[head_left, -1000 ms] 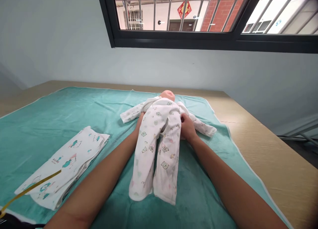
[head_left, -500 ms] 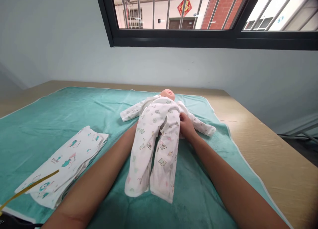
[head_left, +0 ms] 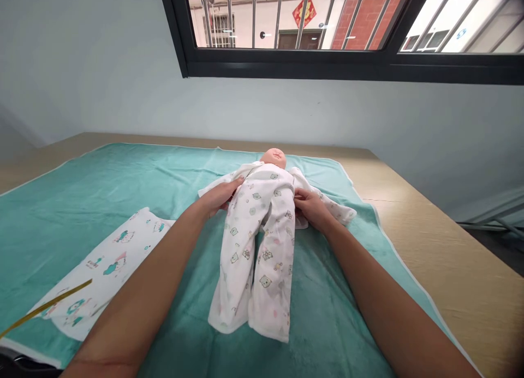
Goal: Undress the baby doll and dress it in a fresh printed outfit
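A baby doll [head_left: 273,157] lies on its back on a teal towel [head_left: 135,187], dressed in a white printed romper [head_left: 257,230] whose empty legs trail toward me. My left hand [head_left: 219,196] rests on the doll's left side, fingers curled over the romper's edge beside the sleeve. My right hand [head_left: 313,208] grips the romper's cloth at the doll's right side, fingers closed on it, above the other sleeve.
A folded white garment [head_left: 110,263] with teal prints lies on the towel at the left. A yellow strap [head_left: 45,307] crosses its near end. The wooden table [head_left: 442,247] shows bare at the right. A grey wall and a barred window stand behind.
My left hand came out from under the romper and now lies on top at the doll's left side. The romper legs shifted slightly. My right hand stayed at the right side.
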Motion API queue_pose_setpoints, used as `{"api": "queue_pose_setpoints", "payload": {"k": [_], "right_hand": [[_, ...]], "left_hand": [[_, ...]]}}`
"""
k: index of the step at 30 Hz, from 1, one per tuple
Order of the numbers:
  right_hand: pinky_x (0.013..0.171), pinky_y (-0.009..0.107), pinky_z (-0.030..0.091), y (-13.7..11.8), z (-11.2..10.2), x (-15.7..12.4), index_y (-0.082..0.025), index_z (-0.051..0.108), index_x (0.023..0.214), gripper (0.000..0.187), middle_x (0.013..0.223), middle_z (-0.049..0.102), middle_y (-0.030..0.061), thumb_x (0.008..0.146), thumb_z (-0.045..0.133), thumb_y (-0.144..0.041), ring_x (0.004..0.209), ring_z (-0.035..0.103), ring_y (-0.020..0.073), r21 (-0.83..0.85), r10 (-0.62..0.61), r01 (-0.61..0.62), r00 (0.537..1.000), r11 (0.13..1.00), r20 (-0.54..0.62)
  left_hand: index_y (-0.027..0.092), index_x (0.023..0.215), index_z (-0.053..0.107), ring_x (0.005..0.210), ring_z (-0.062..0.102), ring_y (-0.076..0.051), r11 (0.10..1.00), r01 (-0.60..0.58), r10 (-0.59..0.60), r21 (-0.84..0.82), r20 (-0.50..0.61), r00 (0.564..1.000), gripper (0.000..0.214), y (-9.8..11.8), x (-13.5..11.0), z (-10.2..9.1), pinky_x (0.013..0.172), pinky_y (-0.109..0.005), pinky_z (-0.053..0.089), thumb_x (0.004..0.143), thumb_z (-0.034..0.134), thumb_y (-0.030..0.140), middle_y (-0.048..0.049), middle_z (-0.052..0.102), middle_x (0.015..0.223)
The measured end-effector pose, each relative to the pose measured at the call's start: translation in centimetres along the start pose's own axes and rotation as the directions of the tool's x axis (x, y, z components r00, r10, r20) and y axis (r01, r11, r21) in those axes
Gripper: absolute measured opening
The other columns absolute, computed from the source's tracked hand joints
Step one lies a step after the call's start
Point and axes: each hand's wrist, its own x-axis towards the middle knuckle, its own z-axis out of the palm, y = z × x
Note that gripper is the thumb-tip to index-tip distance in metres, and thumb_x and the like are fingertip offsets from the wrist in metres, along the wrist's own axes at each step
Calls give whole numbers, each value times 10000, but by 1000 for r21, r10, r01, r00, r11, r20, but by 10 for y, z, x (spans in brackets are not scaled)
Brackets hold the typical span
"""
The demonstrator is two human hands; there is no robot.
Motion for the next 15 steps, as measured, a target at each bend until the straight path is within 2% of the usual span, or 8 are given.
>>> {"api": "queue_pose_setpoints", "payload": {"k": [3, 6, 11, 15], "right_hand": [[499, 247, 411, -1, 0, -2, -209, 676, 855, 183, 677, 636, -10, 712, 709, -319, 576, 528, 128, -34, -30, 31, 999, 999, 28], [498, 248, 406, 0, -1, -3, -204, 687, 868, 209, 738, 665, 2, 713, 730, -336, 587, 531, 129, -70, -29, 31, 999, 997, 28], [568, 279, 469, -4, -1, -5, -213, 696, 898, 239, 813, 696, 13, 703, 748, -342, 659, 587, 158, -77, -28, 33, 998, 996, 64], [591, 295, 489, -7, 0, -6, -220, 692, 906, 257, 848, 703, 20, 681, 757, -329, 704, 606, 179, -73, -39, 46, 995, 996, 89]], "left_hand": [[221, 993, 733, 1016, 660, -287, 977, 22, -40, 212, 80, 996, 514, 5, -8, 3, 767, -295, 512, 753, 641, 666, -80, 745, 1075], [241, 1046, 727, 1087, 650, -296, 964, -9, -30, 264, 145, 989, 472, 8, -13, 9, 801, -289, 513, 733, 706, 593, -67, 737, 1142], [231, 1146, 687, 1085, 667, -308, 991, -24, -8, 133, 229, 973, 508, 6, -14, 13, 832, -338, 547, 725, 757, 507, -93, 732, 1156], [219, 1220, 648, 1082, 675, -312, 1000, 15, -16, 6, 265, 964, 573, 2, -18, 19, 829, -371, 580, 739, 756, 512, -124, 705, 1210]]}}
